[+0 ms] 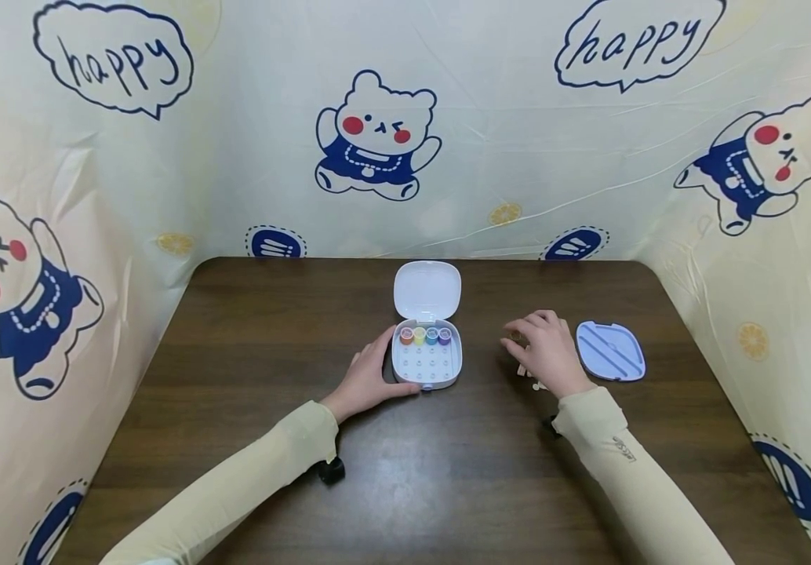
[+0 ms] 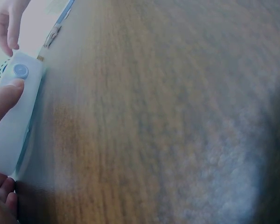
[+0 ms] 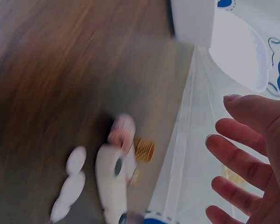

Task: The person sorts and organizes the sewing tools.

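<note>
Head view: one white case stands near the middle of one brown tabletop, its single lid raised at 12 o'clock. Inside, four spools make one row, orange, yellow, blue and purple, with rows of small pegs below them. Of the two hands, the left hand sits at 8 o'clock of the case and grips it; the right hand is well apart at 3 o'clock, beside one blue tray on its own 3 o'clock side.

Left wrist view: the case lies toward 9 o'clock. The left thumb presses its front just below one round button, and curled fingers meet its lower end. The right hand shows at 11 o'clock.

Right wrist view: the right hand, at 4 o'clock, shows five digits loosely spread, holding nothing. Near 6 o'clock lies one gold thimble-like ring; toward 7, one long cream piece and, farther left, one three-lobed white piece, both blurred.
</note>
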`<state>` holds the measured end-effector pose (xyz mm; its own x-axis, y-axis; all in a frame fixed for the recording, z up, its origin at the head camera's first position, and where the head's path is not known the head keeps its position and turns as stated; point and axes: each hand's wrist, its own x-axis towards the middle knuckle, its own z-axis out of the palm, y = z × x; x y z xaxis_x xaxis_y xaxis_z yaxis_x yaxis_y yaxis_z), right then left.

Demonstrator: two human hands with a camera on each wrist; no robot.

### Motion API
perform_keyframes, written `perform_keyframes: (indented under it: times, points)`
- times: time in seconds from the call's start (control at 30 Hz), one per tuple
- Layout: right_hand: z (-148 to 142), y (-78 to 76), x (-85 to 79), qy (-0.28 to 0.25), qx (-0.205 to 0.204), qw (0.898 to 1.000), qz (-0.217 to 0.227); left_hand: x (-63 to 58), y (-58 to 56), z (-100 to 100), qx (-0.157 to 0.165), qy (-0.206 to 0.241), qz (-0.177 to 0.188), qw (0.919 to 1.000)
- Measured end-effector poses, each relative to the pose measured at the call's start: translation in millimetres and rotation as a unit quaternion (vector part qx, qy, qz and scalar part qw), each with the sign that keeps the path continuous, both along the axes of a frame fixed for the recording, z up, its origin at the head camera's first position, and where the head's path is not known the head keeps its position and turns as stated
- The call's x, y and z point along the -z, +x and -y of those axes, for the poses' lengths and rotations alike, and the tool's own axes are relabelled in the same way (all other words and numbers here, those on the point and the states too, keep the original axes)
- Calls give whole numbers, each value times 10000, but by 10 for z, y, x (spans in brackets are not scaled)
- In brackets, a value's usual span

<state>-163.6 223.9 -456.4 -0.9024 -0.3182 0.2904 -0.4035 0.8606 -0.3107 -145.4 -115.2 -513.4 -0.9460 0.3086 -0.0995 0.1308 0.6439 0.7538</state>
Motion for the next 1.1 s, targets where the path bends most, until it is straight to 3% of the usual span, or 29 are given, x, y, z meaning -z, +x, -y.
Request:
perform_keyframes:
  times: [0.63,1.1]
  points:
    - [-651,58,103,-31,492,9988,0,-1,7,11,-17,83,41,10000]
    - [-1200,116,152,163,1232,9919,273,35,3,12,-5,73,-95,9999]
